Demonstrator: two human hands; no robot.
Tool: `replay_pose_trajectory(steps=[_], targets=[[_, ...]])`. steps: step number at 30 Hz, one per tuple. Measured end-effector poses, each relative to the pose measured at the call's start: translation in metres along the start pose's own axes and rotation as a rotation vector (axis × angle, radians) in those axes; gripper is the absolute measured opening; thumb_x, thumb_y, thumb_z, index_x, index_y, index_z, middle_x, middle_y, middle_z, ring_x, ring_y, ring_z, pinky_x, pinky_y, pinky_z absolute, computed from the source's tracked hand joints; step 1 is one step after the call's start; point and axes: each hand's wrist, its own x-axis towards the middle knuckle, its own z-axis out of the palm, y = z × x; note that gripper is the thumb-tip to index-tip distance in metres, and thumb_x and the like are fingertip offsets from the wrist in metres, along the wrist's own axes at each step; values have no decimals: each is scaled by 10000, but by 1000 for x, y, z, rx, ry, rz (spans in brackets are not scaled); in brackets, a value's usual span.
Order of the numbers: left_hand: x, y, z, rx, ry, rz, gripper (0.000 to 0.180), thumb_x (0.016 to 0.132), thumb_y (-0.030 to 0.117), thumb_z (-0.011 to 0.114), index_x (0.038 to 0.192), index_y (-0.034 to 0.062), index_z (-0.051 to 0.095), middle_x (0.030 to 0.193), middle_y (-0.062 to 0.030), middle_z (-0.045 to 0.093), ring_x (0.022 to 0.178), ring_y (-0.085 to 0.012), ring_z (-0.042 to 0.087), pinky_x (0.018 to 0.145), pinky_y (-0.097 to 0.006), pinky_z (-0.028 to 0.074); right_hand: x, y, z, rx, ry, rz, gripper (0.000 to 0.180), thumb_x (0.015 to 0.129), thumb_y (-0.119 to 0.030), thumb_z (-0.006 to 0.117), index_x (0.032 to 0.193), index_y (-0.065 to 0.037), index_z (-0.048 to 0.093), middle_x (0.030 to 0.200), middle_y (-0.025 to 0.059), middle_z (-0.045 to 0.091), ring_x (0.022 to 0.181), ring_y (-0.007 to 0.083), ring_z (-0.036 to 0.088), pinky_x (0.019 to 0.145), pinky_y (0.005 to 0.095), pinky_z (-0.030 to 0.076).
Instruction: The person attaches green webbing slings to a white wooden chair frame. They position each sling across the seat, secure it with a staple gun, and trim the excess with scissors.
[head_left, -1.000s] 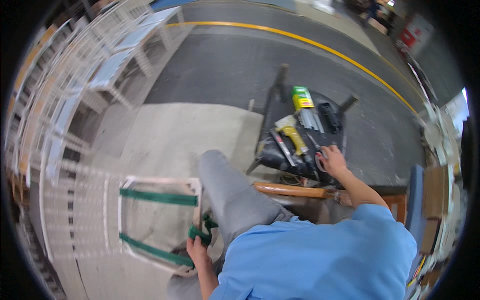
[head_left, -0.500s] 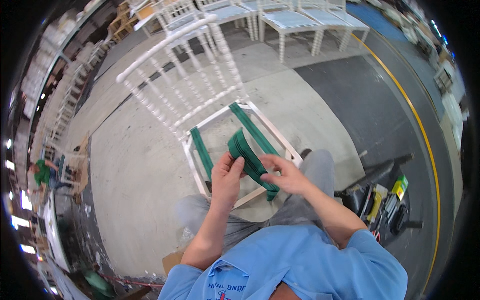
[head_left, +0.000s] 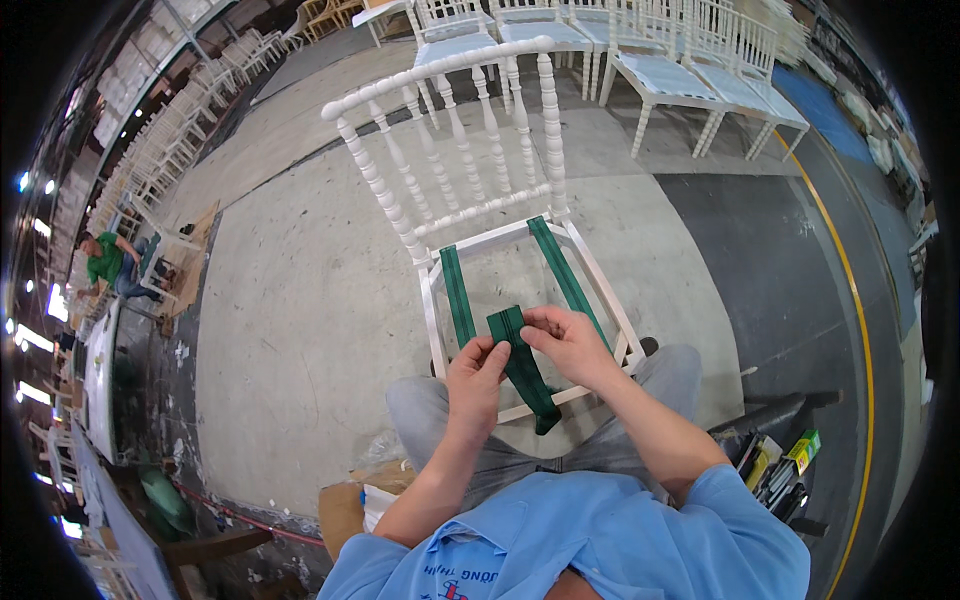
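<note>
Two hands, the left hand (head_left: 478, 372) and right hand (head_left: 566, 341), have their fingers pinched on a loose green webbing strap (head_left: 520, 362) over the white chair frame (head_left: 436, 330), seemingly mid-webbing, so it likely needs pulling taut across the seat opening.

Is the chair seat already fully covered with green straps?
No, only two green straps cross the open white chair frame; both hands hold a third strap over it.
</note>
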Motion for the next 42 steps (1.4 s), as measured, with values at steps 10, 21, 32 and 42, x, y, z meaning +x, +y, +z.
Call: replay_pose_trajectory(steps=[10,21,32,42], targets=[[11,-26,-10,-80,64,78,116,1074,174,692,1147,85,708,1007,42,696,905,-48,623,800,-246,507,10,5,26,-212,121,-188,197,939,-9,748,1120,-4,672,936,81,737,899,156,708,830,318,569],[27,-21,-13,196,71,-7,135,1063,177,695,1102,52,728,989,40,694,932,-50,610,826,-241,494,22,1,12,-626,57,-376,137,909,-22,763,1046,-29,763,936,150,747,865,299,751,780,369,579],[50,-8,-6,110,0,19,151,1040,52,710,1178,-9,721,1046,4,729,935,-53,631,854,-226,501,43,-7,0,-547,80,-302,203,902,20,771,1098,-28,751,985,122,757,878,260,753,757,339,582],[78,-10,3,392,153,311,120,969,41,761,1081,17,724,1020,-68,714,910,-154,686,840,-295,541,74,14,-13,-589,44,-299,149,911,26,748,1050,-26,737,993,121,727,865,286,725,755,366,580]])
